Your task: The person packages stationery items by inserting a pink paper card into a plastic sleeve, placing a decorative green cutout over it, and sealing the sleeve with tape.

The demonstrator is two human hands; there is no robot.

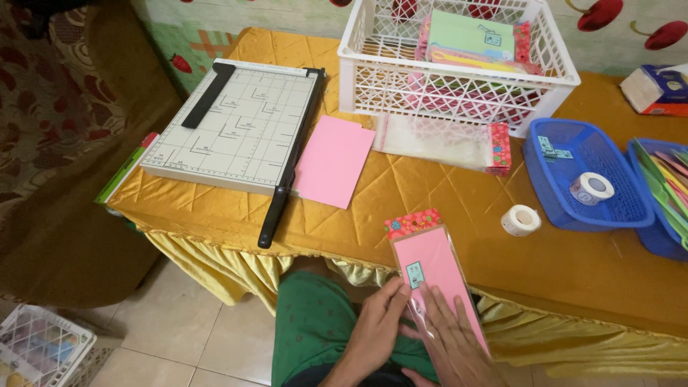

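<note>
Holding packet at tabletop edge, over our lap. Left hand fingers curled on left edge, steadying it; right hand flat, open, pressing clear sleeve smooth. Tape roll near, within reach; cutter well apart.

Green patterned trousers, bare forearms
</note>
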